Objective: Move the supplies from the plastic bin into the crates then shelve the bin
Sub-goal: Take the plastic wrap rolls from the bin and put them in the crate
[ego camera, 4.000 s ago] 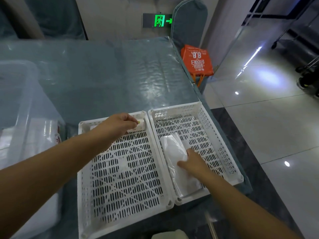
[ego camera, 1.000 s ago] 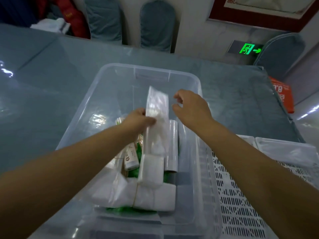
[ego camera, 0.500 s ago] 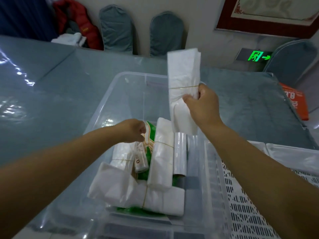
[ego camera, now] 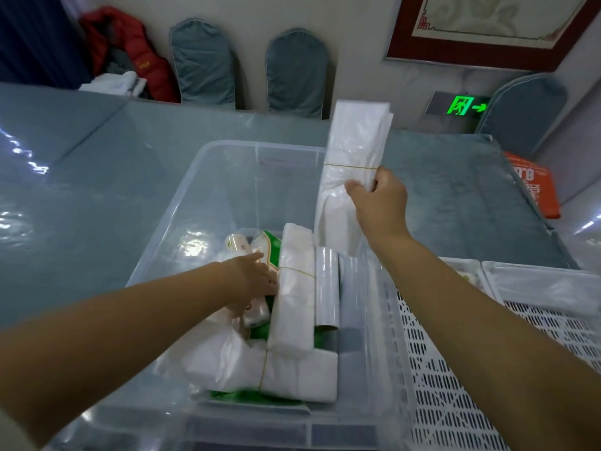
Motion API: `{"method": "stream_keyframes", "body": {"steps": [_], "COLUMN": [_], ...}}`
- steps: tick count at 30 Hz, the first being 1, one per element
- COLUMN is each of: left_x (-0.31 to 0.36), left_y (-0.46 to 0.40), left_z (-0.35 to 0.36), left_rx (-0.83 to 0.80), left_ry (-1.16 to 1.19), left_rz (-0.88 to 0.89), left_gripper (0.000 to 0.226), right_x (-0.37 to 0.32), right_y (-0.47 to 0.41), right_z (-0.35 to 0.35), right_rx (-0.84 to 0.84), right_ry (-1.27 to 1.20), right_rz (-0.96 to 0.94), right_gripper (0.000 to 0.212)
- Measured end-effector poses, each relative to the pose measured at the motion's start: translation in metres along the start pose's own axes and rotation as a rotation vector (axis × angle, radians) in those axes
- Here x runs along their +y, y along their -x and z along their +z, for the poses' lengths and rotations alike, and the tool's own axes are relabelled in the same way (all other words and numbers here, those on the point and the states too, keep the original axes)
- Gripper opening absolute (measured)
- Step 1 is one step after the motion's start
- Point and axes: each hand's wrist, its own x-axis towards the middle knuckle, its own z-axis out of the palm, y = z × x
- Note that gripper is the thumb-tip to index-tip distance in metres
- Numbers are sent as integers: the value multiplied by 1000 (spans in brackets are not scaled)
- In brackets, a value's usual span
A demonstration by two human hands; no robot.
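Observation:
A clear plastic bin (ego camera: pixel 227 151) stands on the table in front of me. My right hand (ego camera: pixel 379 203) grips a white bundle of plastic bags (ego camera: pixel 354 141) tied with a rubber band, held upright above the bin's right side. My left hand (ego camera: pixel 252 281) reaches down into the bin, fingers over small labelled rolls (ego camera: pixel 257 315); its grip is hidden. Also in the bin are another banded white bundle (ego camera: pixel 292 304), a grey roll (ego camera: pixel 327 288), a wide white bundle (ego camera: pixel 292 375) at the front and a green pack (ego camera: pixel 273 242). Two white slotted crates (ego camera: pixel 439 369) sit to the right; the far crate (ego camera: pixel 553 323) holds a clear plastic pack (ego camera: pixel 536 284).
The table (ego camera: pixel 97 190) has a grey cloth under shiny plastic sheeting. Covered chairs (ego camera: pixel 296 73) line its far side, with a red jacket (ego camera: pixel 130 50) at the back left. An orange bag (ego camera: pixel 533 187) hangs at the table's right corner.
The white bundle passed from my left hand to my right, which raised it above the bin. My left hand then went down among the small rolls.

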Motion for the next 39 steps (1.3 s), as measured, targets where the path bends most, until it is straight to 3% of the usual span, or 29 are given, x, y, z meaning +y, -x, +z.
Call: {"method": "stream_keyframes", "body": {"steps": [5, 9, 12, 17, 20, 23, 25, 28, 32, 35, 39], "left_x": [4, -2, -14, -34, -35, -27, -17, 9, 45, 69, 100], "left_y": [5, 15, 32, 60, 68, 69, 61, 30, -31, -80, -133], "left_z": [7, 1, -16, -70, -116, -154, -176, -209, -256, -288, -300], "left_rx": [144, 320, 586, 1198, 1446, 1614, 1588, 1364, 1069, 876, 712], "left_ry": [-55, 69, 450, 1243, 1703, 1883, 1962, 1995, 2063, 2179, 2381], "left_rz": [4, -49, -221, -482, -385, -238, -142, -122, -237, -333, -563], "left_gripper": [83, 65, 48, 49, 44, 43, 47, 43, 43, 45, 22], "right_x": [-1, -4, -6, -17, -19, -12, 0, 24, 71, 114, 160], "right_y": [2, 4, 5, 1, -4, -8, -9, -8, -5, -3, -1], "right_z": [-2, -8, -19, -48, -75, -112, -142, -191, -258, -306, -344], "right_rx": [-5, 13, 99, 272, 318, 374, 421, 474, 481, 487, 447], "right_ry": [-24, -120, -241, -496, -557, -549, -525, -460, -335, -274, -297], "right_rz": [11, 52, 94, 186, 210, 211, 223, 255, 317, 402, 500], "right_gripper": [28, 13, 10, 8, 10, 4, 6, 7, 5, 21, 20]}}
